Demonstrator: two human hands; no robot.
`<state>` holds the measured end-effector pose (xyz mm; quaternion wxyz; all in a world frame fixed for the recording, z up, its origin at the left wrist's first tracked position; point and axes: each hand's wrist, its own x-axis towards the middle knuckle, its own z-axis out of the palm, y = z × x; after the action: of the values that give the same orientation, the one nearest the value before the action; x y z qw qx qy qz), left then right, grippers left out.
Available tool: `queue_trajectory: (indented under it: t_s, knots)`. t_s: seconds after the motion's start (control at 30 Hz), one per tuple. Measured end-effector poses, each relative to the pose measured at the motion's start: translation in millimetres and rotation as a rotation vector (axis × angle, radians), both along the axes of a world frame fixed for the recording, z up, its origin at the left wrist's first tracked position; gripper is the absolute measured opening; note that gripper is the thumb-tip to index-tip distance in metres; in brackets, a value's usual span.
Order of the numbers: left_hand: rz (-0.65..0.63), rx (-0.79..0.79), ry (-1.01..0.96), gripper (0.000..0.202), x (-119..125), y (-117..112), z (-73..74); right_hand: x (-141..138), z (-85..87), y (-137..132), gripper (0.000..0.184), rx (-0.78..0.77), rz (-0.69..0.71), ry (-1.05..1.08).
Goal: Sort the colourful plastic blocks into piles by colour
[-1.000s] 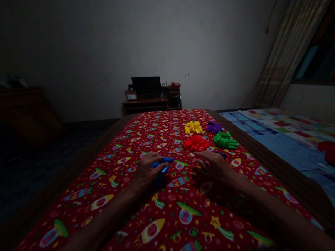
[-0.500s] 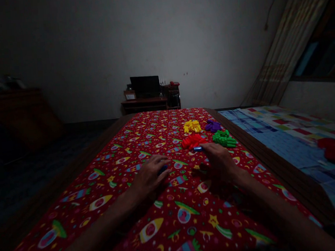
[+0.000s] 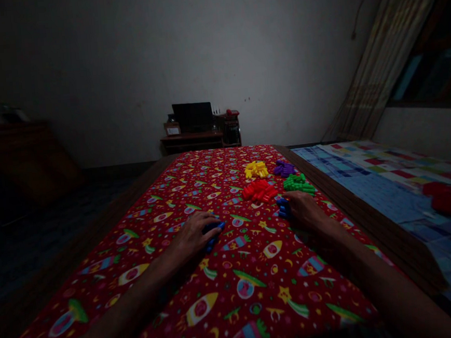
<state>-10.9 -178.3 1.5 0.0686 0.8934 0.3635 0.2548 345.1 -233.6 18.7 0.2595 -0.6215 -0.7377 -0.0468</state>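
Observation:
My left hand (image 3: 197,232) rests low over the red patterned cloth, its fingers curled around several small blue plastic pieces (image 3: 211,243) that stick out under and past the fingertips. To the right, my right hand (image 3: 305,207) is lowered at another small group of blue plastic pieces (image 3: 283,210), with thumb and fingers closed together against them. Its fingertips are partly hidden, so which piece it grips is hard to see. Just beyond lie a pile of red pieces (image 3: 259,191) and a pile of green pieces (image 3: 299,184).
Farther back on the cloth (image 3: 197,306) are yellow pieces (image 3: 256,169) and purple pieces (image 3: 284,168). A bed with a blue checked sheet (image 3: 344,191) stands along the right side. Beyond the table's far end is a desk with a black monitor (image 3: 193,117).
My right hand has come down and slightly right with a blue piece, to the blue group before the green pile. My left hand has shifted slightly left, and more blue pieces show beneath it.

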Motion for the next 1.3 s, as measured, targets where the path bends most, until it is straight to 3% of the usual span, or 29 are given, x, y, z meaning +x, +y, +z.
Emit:
queue_trajectory:
  t_s: [0.1, 0.23, 0.33, 0.43, 0.5, 0.6, 0.7, 0.87, 0.97, 1.07, 1.17, 1.3]
  knots:
    - [0.059, 0.0, 0.087, 0.037, 1.5, 0.4, 1.2, -5.7, -0.9, 0.3, 0.036, 0.111, 0.047, 0.086]
    - [0.082, -0.025, 0.086, 0.032, 9.5, 4.9, 5.5, -30.6, -13.8, 0.2, 0.033, 0.193, 0.226, 0.107]
    - [0.022, -0.068, -0.027, 0.03, 21.2, 3.9, 13.9, -57.3, -28.6, 2.5, 0.032, 0.193, 0.354, 0.082]
    - [-0.058, -0.136, -0.145, 0.029, 39.8, -6.6, 23.0, -78.7, -39.6, 5.4, 0.044, 0.211, 0.426, 0.103]
    - [-0.109, -0.188, -0.194, 0.029, 53.7, -17.1, 26.0, -86.2, -42.3, 5.4, 0.054, 0.206, 0.495, 0.127]
    - [-0.147, -0.241, -0.194, 0.023, 66.9, -29.9, 25.6, -87.7, -41.0, 2.6, 0.053, 0.143, 0.602, 0.127]
    - [-0.098, -0.18, -0.143, 0.021, 60.7, -29.7, 25.7, -81.2, -35.5, 0.8, 0.044, 0.117, 0.525, 0.056]
    - [-0.018, 0.059, 0.072, 0.029, 18.9, -0.9, 21.7, -57.8, -19.2, 2.2, 0.024, 0.242, 0.284, 0.004]
    - [0.082, 0.033, 0.068, 0.036, -0.4, 15.6, 8.8, -41.6, -9.3, 1.8, 0.015, 0.281, 0.248, 0.083]
    - [0.05, -0.033, 0.022, 0.034, -6.7, 21.3, -0.7, -30.8, -2.5, 0.0, 0.021, 0.22, 0.239, 0.085]
    - [0.03, -0.043, -0.009, 0.028, -5.4, 18.4, 1.9, -23.9, -0.5, -1.9, 0.029, 0.173, 0.213, 0.012]
    - [0.11, -0.068, -0.06, 0.033, -1.1, 11.7, 13.3, -13.1, -4.6, -1.8, 0.028, 0.154, 0.156, -0.055]
